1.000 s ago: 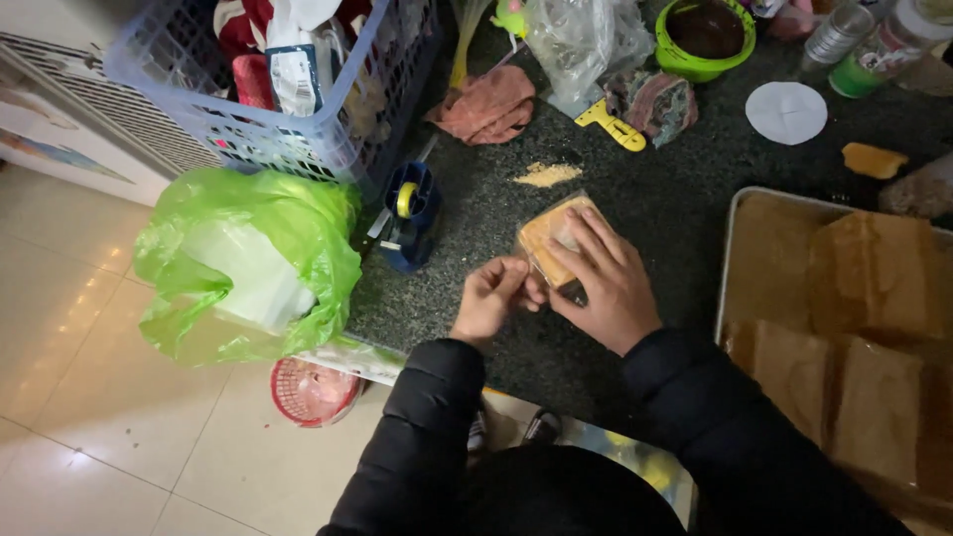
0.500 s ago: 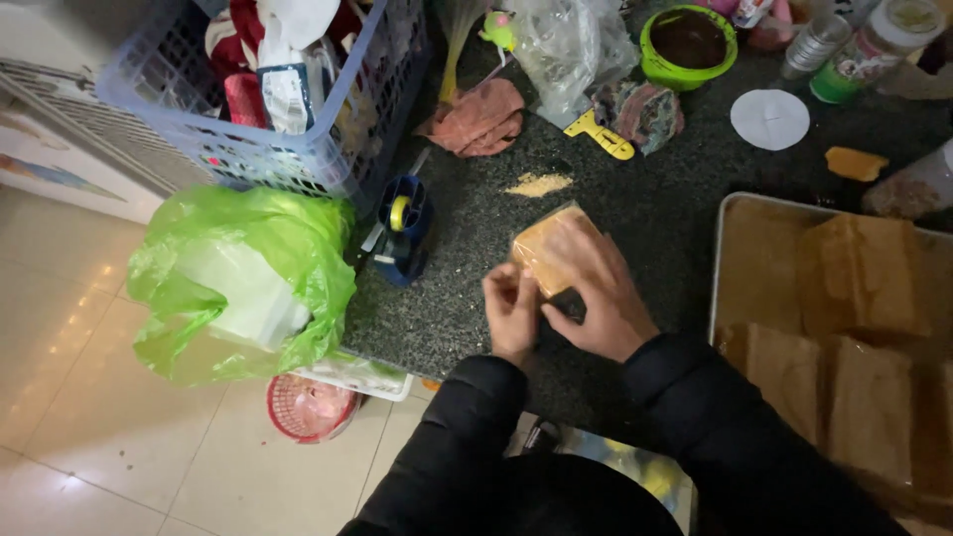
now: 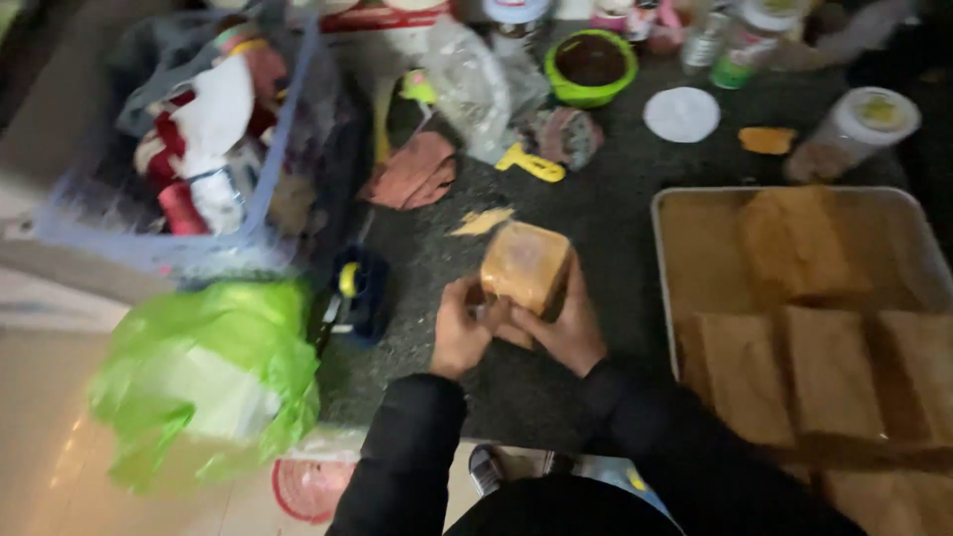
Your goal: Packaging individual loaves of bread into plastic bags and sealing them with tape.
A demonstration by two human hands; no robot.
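In the head view, one person in dark sleeves is working at a dark speckled counter [image 3: 596, 228]. The right hand [image 3: 561, 333] is curling around the lower right side of one small tan packet [image 3: 524, 264], fingers closed on it and holding it tilted up off the counter. The left hand [image 3: 462, 333] is pressing in at the packet's lower left corner with fingers bent and pinched together; blur is hiding whether those fingertips are gripping anything else. The packet is sitting near the middle of the counter, between a dark tape dispenser [image 3: 359, 293] on its left and a metal tray [image 3: 675, 298] on its right.

One torn tan scrap [image 3: 481, 220] is lying just above the packet. The tray is holding at least five similar tan packets [image 3: 814, 367], one in the upper row and the others below, the lowest ones running out of frame. One blue plastic basket [image 3: 268, 189] full of mixed items is standing at the left edge. One green plastic bag [image 3: 213, 367] is hanging below it. Farther back, one green bowl [image 3: 591, 65], one white round lid [image 3: 681, 114] and one yellow scraper [image 3: 531, 164] are resting apart from each other.
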